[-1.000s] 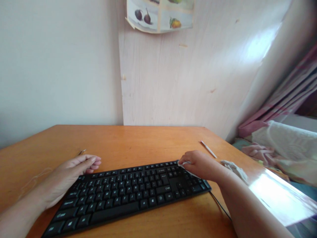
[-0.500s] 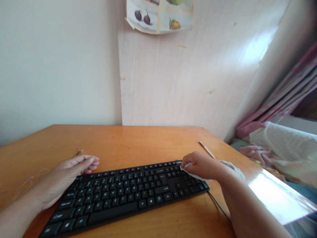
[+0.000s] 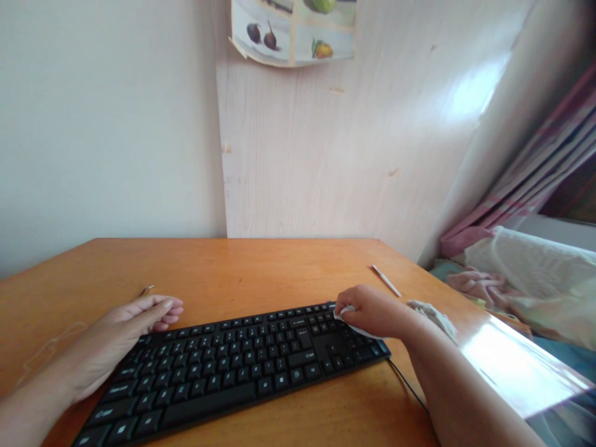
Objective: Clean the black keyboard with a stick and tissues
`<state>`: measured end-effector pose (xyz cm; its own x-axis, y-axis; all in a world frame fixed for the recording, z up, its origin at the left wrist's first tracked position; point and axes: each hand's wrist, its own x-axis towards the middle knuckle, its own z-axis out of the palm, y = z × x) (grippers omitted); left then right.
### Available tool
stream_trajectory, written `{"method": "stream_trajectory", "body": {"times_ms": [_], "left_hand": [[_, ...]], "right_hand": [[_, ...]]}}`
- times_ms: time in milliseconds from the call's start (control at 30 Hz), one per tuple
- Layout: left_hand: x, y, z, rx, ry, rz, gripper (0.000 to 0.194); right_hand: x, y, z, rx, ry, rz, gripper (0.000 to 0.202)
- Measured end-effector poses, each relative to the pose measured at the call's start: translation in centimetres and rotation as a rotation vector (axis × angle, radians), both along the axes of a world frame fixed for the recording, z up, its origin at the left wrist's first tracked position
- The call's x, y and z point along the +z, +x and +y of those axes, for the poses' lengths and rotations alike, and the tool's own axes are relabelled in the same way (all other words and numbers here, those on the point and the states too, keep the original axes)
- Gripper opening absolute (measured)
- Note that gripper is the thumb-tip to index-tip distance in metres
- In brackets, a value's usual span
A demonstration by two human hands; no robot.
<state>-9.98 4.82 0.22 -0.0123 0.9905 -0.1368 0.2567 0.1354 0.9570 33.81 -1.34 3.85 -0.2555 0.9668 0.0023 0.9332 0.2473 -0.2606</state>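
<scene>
A black keyboard (image 3: 223,366) lies at a slant on the wooden desk, its letters facing away from me. My right hand (image 3: 367,310) is closed on a white cloth (image 3: 347,313) and presses it to the keys at the far right end. Part of the cloth is hidden under the palm. Against the keyboard's left end rests my left hand (image 3: 135,332), its fingers curled together and nothing visible in them. Just behind that hand a thin tool with a metal tip (image 3: 146,290) shows in part.
A white pen-like stick (image 3: 386,280) lies at the back right of the desk (image 3: 261,267). Behind my right wrist is a crumpled greyish cloth (image 3: 434,316). The keyboard cable (image 3: 407,382) runs under my right forearm. A pale string (image 3: 49,344) lies at the left.
The whole view has shifted slightly. Both hands stay in nearly the same places on the keyboard, the right still holding the white cloth at the far right keys.
</scene>
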Motion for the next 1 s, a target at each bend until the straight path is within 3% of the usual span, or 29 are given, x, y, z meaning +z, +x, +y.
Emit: {"method": "stream_trajectory", "body": {"times_ms": [400,533,1000], "left_hand": [[-0.7,-0.7,0.5,-0.017,0.008,-0.003,0.075],[-0.8,-0.7,0.5,-0.025,-0.006,-0.009,0.073],[-0.9,-0.8,0.6,-0.024,0.005,-0.004,0.075]], "right_hand": [[1.3,1.4,0.0,-0.046,0.004,0.01,0.022],[1.2,1.2,-0.2,-0.011,-0.069,-0.014,0.021],[0.9,1.1,0.1,-0.074,-0.024,-0.03,0.023]]}}
